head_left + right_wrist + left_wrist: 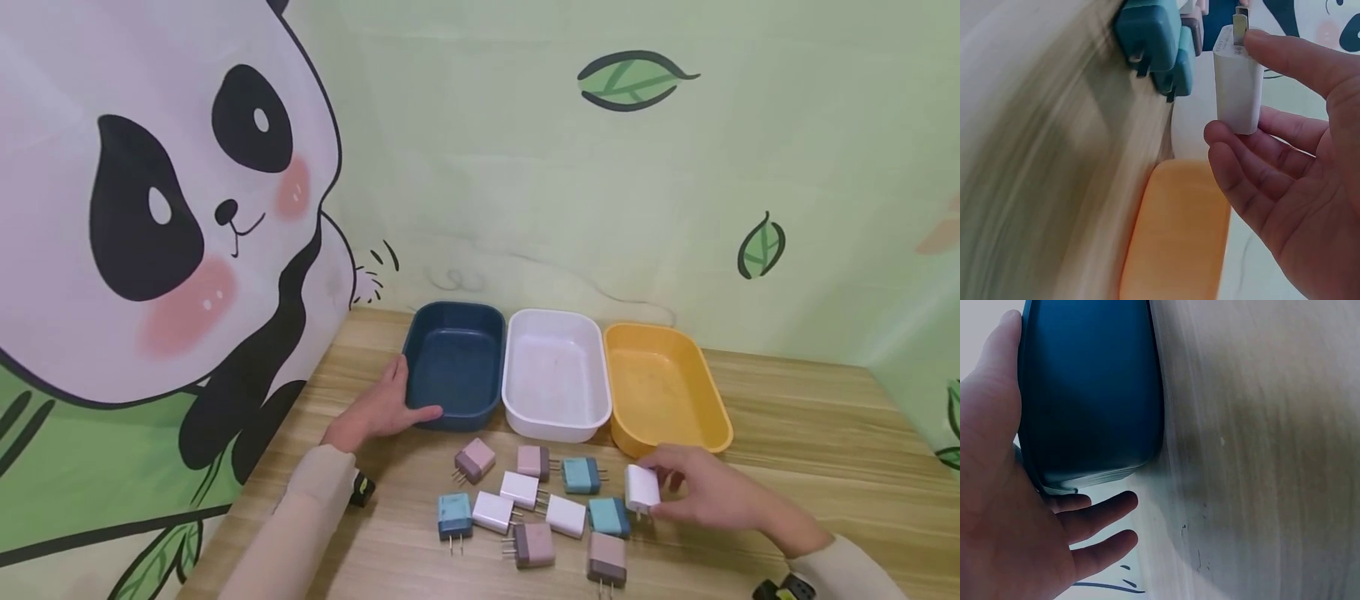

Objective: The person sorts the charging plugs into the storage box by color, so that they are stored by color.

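Observation:
My right hand (708, 487) pinches a white charger (642, 488) between thumb and fingers at the right of the group; in the right wrist view the white charger (1239, 87) has its metal prongs by the thumb (1291, 59). My left hand (384, 403) rests against the near left corner of the dark blue tray (455, 417), its thumb at the front rim. In the left wrist view the hand (1016, 506) touches the blue tray (1094, 387) with fingers spread. Several pink (534, 545), blue (454, 514) and white chargers (566, 516) lie in front of the trays.
A white tray (557, 425) stands beside the blue one, and a yellow tray (667, 396) is to its right. The wooden table (810, 425) meets a green wall covering (487, 167) with a panda and leaves behind the trays.

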The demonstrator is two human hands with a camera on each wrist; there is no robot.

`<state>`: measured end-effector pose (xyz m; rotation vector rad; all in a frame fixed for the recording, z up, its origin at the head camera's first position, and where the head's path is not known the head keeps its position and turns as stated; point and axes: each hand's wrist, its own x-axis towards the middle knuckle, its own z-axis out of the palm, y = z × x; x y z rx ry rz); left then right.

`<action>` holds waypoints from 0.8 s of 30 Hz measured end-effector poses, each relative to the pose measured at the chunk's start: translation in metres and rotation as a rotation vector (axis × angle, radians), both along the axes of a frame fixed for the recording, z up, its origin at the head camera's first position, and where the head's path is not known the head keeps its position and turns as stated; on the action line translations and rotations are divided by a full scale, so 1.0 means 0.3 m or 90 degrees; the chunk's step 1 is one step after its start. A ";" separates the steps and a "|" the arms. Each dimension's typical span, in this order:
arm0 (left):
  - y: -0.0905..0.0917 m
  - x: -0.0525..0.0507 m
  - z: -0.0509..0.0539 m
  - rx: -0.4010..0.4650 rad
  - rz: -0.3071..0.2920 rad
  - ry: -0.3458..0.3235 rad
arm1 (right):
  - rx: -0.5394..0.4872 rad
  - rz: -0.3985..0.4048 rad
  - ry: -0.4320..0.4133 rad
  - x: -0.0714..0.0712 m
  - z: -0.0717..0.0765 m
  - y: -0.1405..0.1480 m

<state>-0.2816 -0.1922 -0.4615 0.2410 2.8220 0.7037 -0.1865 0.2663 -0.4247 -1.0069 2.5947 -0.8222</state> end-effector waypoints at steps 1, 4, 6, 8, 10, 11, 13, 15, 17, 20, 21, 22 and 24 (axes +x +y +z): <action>0.000 0.000 0.001 0.000 0.002 -0.001 | -0.003 0.003 0.003 -0.001 0.004 -0.006; 0.001 0.002 0.005 0.001 0.002 0.000 | -0.005 0.006 0.018 -0.007 0.014 -0.028; 0.001 0.004 0.007 0.000 -0.001 0.002 | -0.009 0.011 0.036 -0.013 0.018 -0.044; 0.001 0.007 0.009 -0.002 -0.006 0.005 | -0.012 0.015 0.053 -0.021 0.022 -0.061; 0.002 0.008 0.011 -0.001 -0.008 0.004 | -0.017 0.019 0.061 -0.031 0.027 -0.077; 0.002 0.008 0.012 -0.001 -0.008 0.003 | -0.019 0.020 0.062 -0.037 0.031 -0.084; 0.004 0.009 0.016 -0.001 -0.007 0.002 | -0.017 0.021 0.063 -0.048 0.038 -0.099; 0.004 0.009 0.021 -0.001 -0.005 0.002 | -0.017 0.023 0.061 -0.060 0.048 -0.113; 0.005 0.009 0.026 -0.003 -0.006 0.002 | -0.015 0.026 0.060 -0.072 0.057 -0.127; 0.004 0.009 0.031 -0.008 -0.008 -0.005 | -0.008 0.027 0.055 -0.088 0.071 -0.148; 0.005 0.009 0.032 -0.008 -0.007 -0.010 | -0.007 0.026 0.053 -0.093 0.075 -0.155; 0.005 0.009 0.032 -0.007 -0.006 -0.015 | -0.004 0.025 0.052 -0.098 0.079 -0.161; 0.005 0.010 0.033 -0.003 -0.004 -0.021 | 0.000 0.020 0.050 -0.108 0.088 -0.174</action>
